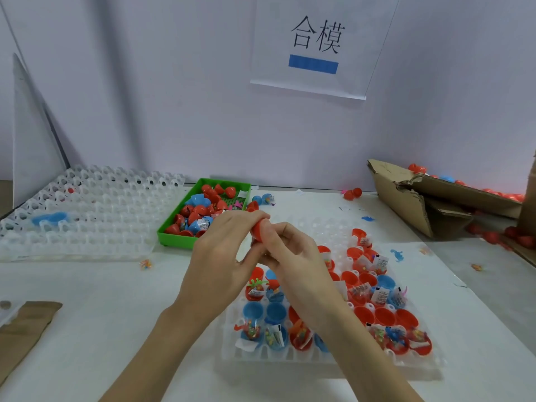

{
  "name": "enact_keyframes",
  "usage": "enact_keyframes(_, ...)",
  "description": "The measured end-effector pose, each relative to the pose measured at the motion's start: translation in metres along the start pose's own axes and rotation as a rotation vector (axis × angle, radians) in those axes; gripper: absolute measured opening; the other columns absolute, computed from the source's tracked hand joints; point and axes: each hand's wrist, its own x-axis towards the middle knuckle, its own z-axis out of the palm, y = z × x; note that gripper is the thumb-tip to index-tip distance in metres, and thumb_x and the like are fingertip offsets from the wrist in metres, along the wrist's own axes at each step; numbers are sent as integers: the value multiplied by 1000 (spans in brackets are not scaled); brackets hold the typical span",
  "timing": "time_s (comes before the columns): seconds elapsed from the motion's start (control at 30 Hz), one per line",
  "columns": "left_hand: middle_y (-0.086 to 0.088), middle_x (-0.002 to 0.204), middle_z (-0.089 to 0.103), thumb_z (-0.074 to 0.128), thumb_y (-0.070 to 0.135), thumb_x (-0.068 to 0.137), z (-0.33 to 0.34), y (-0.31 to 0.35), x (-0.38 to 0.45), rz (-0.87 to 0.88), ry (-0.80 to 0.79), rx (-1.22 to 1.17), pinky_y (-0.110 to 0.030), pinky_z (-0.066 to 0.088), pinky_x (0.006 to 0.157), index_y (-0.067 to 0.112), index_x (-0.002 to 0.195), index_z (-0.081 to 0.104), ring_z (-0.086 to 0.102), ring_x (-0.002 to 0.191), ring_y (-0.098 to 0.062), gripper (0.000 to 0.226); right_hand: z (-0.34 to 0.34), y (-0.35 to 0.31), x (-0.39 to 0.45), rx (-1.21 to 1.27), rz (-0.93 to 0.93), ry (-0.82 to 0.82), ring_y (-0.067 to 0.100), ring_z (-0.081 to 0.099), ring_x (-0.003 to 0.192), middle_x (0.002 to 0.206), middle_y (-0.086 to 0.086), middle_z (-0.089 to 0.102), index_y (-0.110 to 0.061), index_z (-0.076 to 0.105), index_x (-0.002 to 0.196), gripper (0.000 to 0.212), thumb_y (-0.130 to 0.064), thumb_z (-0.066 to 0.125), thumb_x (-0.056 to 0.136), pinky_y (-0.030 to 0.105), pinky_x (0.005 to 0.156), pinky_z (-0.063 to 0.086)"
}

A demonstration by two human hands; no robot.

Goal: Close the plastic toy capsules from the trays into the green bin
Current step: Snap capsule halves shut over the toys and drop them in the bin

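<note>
Capsule point(259, 229), red, is held between both hands above the table point(87, 285), just in front of the green bin point(177, 237) and over the far edge of the near tray point(290, 356). The left hand point(223, 256) curls its fingers over the capsule's top; the right hand point(293, 256) pinches it from below and from the side. Whether the two halves have already snapped together cannot be told, as the fingers hide the seam.

The near tray, right of the bin and closer to the person, carries open red and blue halves point(377, 314), many loaded with small toys and paper slips. The bin holds a pile of red and blue capsules. Left of the bin lies a second tray point(87, 216), mostly bare cups with one blue piece in it. Torn cardboard point(420, 198) and loose red capsules sit well to the right of the bin.

The step in hand appears to be pressing the shell closed. It would go best with the halves kept squarely aligned, any slip or toy tucked fully inside the rim so nothing is trapped, and even pressure from both hands until the edge seats all round. The bin is near, so a short carry to the left should finish it.
</note>
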Motion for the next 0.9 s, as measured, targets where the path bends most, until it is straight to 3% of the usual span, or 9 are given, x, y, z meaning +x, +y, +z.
enact_keyframes(0.13,8,129,70,77,7,92,-1,10,2,-185,1,-231,-34,53,104,15,134,68,64,124,-11,43,-1,-7,-2,-65,-119,-35,17,74,102,104,-2,77,-21,69,117,39,-49,66,90,23,85,59)
enact_keyframes(0.3,20,142,61,76,12,93,-2,16,4,-293,-13,-380,-25,47,111,25,147,57,55,135,-4,59,1,-5,-7,-211,-321,53,15,74,99,104,-13,76,-34,69,116,20,-33,69,96,20,84,57)
enact_keyframes(0.5,17,147,58,73,20,96,0,16,5,-263,-118,-507,-34,47,113,25,146,57,51,142,-10,53,-1,-6,-6,-290,-392,57,9,69,106,108,-19,70,-29,64,119,28,-34,73,93,17,85,56)
enact_keyframes(0.6,15,161,43,73,7,96,0,12,5,-199,-155,-517,-50,38,121,26,145,57,33,154,-16,55,0,-8,-7,-257,-415,13,9,70,106,108,-18,70,-38,64,117,25,-35,71,93,16,85,56)
enact_keyframes(0.67,15,166,34,75,10,96,-2,9,6,-203,-162,-527,-57,38,118,28,146,56,29,156,-19,57,2,-9,-8,-288,-450,23,8,70,105,106,-21,70,-43,62,114,24,-40,70,92,15,84,55)
enact_keyframes(0.73,14,166,35,75,15,94,-4,10,8,-199,-157,-552,-51,44,116,27,149,53,35,153,-19,60,2,-9,-9,-356,-495,45,8,69,103,103,-23,68,-44,60,112,23,-43,69,91,15,84,55)
enact_keyframes(0.9,12,143,63,72,18,96,-3,22,7,-155,-150,-566,-27,51,107,16,143,60,56,137,-15,48,-4,-12,-10,-483,-626,143,13,67,84,85,-16,66,-32,66,100,13,-40,69,90,14,72,51)
